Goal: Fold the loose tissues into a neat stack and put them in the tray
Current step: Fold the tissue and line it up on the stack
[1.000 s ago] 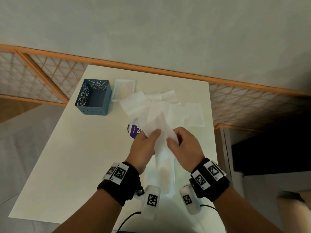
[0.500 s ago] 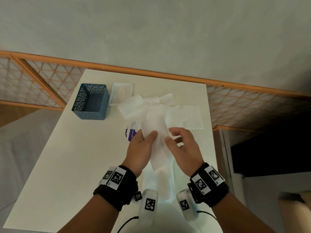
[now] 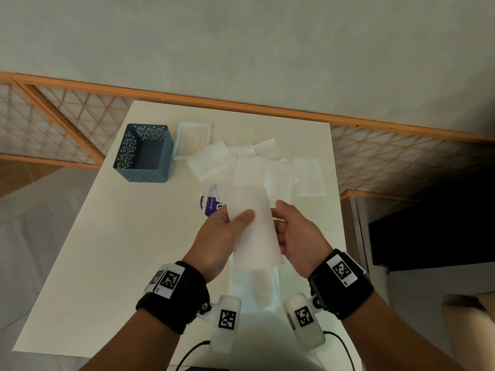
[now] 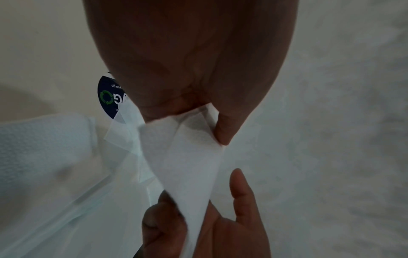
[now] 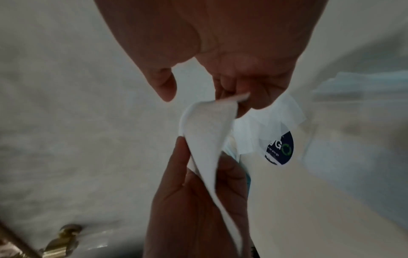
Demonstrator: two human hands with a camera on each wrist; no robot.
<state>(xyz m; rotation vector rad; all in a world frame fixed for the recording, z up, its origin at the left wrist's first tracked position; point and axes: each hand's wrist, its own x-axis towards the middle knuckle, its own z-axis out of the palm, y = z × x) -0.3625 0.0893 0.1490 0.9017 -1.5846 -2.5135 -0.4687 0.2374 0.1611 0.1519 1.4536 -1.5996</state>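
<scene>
Both hands hold one white tissue (image 3: 254,231) flat above the white table (image 3: 107,250). My left hand (image 3: 241,218) pinches its left edge, thumb (image 4: 223,129) on top. My right hand (image 3: 278,218) pinches the right edge between its fingers (image 5: 240,99). Several loose tissues (image 3: 241,167) lie overlapping on the table behind the hands. A blue perforated tray (image 3: 142,175) stands at the far left and I see nothing inside it. Under the held tissue (image 4: 187,157) lies more white tissue (image 3: 254,285) near the front edge.
A shallow white container (image 3: 192,140) sits right of the blue tray, partly covered by a tissue. A round dark-blue sticker (image 3: 210,207) lies on the table by my left hand. An orange wooden lattice rail (image 3: 241,105) runs behind the table. A dark gap (image 3: 428,223) lies to the right.
The held tissue was narrow and bunched between the hands; it is now spread wider and flat. My right hand has moved out to its right edge.
</scene>
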